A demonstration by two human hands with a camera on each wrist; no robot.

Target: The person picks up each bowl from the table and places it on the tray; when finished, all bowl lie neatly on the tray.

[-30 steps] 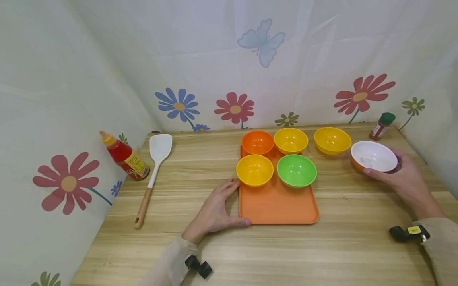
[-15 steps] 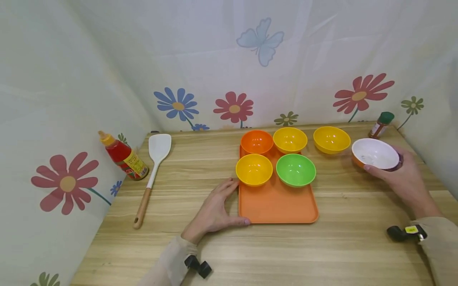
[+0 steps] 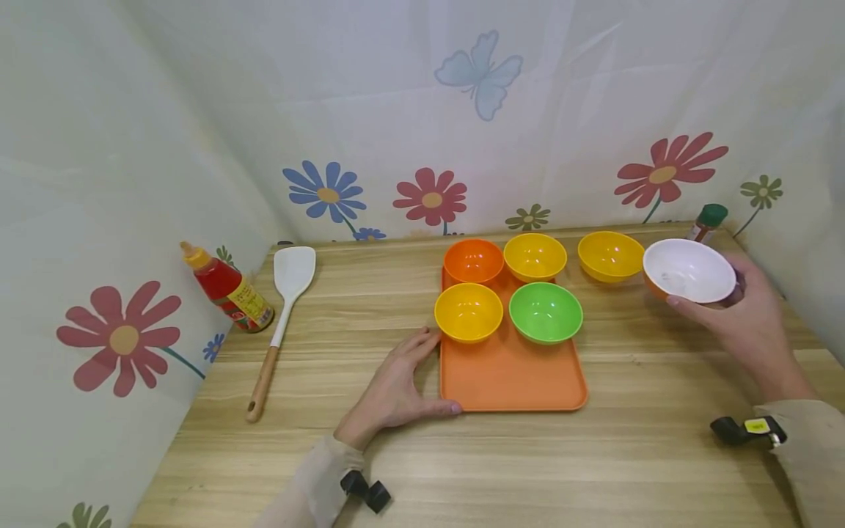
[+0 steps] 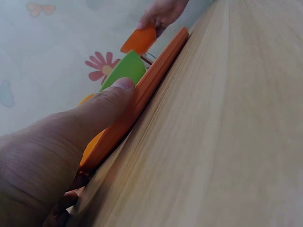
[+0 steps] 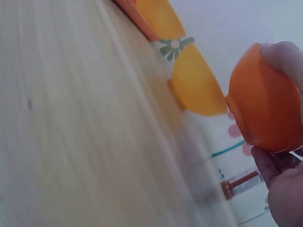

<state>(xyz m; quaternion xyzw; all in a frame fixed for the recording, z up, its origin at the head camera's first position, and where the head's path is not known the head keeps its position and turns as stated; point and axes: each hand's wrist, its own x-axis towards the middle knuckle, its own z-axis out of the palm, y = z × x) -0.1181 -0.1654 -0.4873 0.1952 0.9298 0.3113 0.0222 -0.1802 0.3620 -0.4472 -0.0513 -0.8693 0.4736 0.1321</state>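
Observation:
My right hand grips a bowl, white inside and orange outside, by its right side, thumb at the near rim. In the right wrist view this orange bowl is raised off the table and tilted. My left hand rests at the near left corner of an orange tray, its thumb touching the front edge and its fingers along the left side. On the tray are an orange bowl, a yellow bowl, another yellow bowl and a green bowl.
One more yellow bowl stands on the table, right of the tray. Behind the held bowl is a green-capped jar, partly hidden. A white spatula and a red sauce bottle are at the left. A floral curtain borders the table.
My right hand has lifted the white-lined bowl upward, and it now covers more of the green-capped jar. The left hand, the tray and the other bowls stay put.

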